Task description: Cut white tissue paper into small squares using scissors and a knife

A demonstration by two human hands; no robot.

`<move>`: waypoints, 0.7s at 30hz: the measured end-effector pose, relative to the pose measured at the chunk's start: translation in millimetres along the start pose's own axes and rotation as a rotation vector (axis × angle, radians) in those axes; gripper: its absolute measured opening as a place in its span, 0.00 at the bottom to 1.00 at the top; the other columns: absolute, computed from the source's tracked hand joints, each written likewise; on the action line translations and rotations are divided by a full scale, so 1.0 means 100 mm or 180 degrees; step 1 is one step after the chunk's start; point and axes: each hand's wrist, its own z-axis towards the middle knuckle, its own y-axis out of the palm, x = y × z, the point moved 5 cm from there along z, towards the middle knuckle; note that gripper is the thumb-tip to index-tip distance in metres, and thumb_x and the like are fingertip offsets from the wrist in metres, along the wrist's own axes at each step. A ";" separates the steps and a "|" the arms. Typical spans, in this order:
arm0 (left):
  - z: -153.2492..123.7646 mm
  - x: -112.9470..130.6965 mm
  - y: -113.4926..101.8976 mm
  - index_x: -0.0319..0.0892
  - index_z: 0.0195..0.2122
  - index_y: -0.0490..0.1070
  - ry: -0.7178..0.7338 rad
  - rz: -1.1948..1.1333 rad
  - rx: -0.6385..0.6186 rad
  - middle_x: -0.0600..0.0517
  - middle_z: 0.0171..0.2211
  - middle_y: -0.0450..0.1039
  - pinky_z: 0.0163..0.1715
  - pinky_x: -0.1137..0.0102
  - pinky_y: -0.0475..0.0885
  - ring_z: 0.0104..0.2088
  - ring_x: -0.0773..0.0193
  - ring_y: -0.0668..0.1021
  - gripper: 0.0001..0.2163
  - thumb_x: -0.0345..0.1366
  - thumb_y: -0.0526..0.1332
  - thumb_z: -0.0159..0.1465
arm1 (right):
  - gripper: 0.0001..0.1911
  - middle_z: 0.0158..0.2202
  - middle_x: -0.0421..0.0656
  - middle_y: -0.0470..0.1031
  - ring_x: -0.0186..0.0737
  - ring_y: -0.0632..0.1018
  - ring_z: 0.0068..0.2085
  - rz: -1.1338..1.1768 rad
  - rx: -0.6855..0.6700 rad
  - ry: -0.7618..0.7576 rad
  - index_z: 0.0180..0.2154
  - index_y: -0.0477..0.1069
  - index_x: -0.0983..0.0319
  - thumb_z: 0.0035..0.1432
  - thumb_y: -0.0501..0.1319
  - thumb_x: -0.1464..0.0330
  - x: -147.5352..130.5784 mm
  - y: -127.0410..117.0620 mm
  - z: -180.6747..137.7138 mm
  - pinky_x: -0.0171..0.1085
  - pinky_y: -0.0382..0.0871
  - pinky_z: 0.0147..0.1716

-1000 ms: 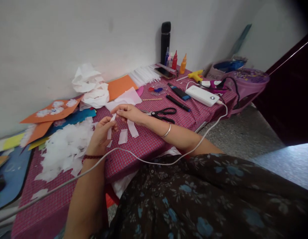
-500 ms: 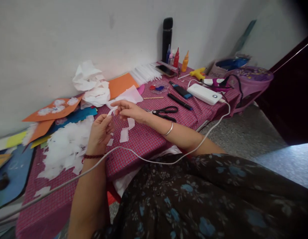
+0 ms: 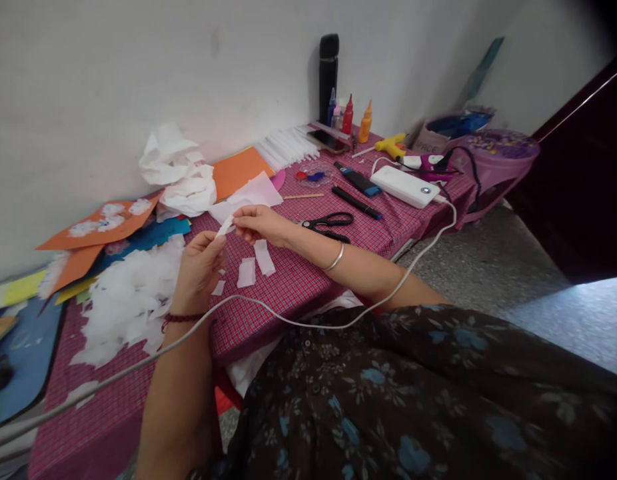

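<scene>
Between my two hands is a narrow strip of white paper (image 3: pixel 225 225). My left hand (image 3: pixel 201 257) pinches its lower end between thumb and fingers. At the upper end, the fingertips of my right hand (image 3: pixel 258 225) are closed on the same strip. Small cut pieces of white paper (image 3: pixel 246 272) lie on the checked tablecloth (image 3: pixel 288 280) below my hands. A larger white sheet (image 3: pixel 256 191) lies just behind my right hand. Black-handled scissors (image 3: pixel 333 220) rest beyond my right wrist, their blades partly hidden by it. A heap of white paper scraps (image 3: pixel 131 293) spreads left of my left hand.
A white cable (image 3: pixel 298 323) crosses in front of me from a white power bank (image 3: pixel 406 187). Crumpled white paper (image 3: pixel 176 170) and orange sheets (image 3: pixel 241 170) lie by the wall. Farther back are paint bottles (image 3: pixel 348 117), a phone (image 3: pixel 328 141) and a yellow glue gun (image 3: pixel 390 145).
My right hand's fingers, spread half a second ago, have closed on the strip's upper end. A small paper piece beneath that hand shows more fully. The whole view has shifted slightly.
</scene>
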 end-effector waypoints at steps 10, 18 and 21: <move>0.06 -0.04 -0.09 0.42 0.40 0.73 0.0861 0.1114 0.0475 0.52 0.34 0.75 0.33 0.71 0.70 0.31 0.66 0.76 0.15 0.36 0.70 0.52 | 0.14 0.17 0.29 0.68 0.23 0.67 0.16 -0.0252 0.0162 -0.0276 0.27 0.65 0.63 0.67 0.59 0.76 0.02 -0.06 0.07 0.23 0.60 0.14; -0.13 0.16 0.03 0.43 0.37 0.78 0.2551 0.2836 0.1101 0.48 0.36 0.78 0.49 0.58 0.68 0.40 0.57 0.77 0.06 0.35 0.61 0.66 | 0.16 0.16 0.29 0.65 0.23 0.65 0.16 -0.0453 0.0158 -0.0569 0.25 0.64 0.63 0.66 0.58 0.80 -0.02 0.00 0.03 0.25 0.58 0.15; -0.11 0.13 0.04 0.43 0.35 0.78 0.2426 0.2822 0.1001 0.49 0.34 0.78 0.45 0.61 0.68 0.38 0.58 0.77 0.08 0.37 0.60 0.67 | 0.16 0.16 0.28 0.63 0.24 0.63 0.16 -0.0521 0.0076 -0.0635 0.25 0.65 0.64 0.65 0.57 0.82 -0.02 0.04 0.02 0.26 0.57 0.17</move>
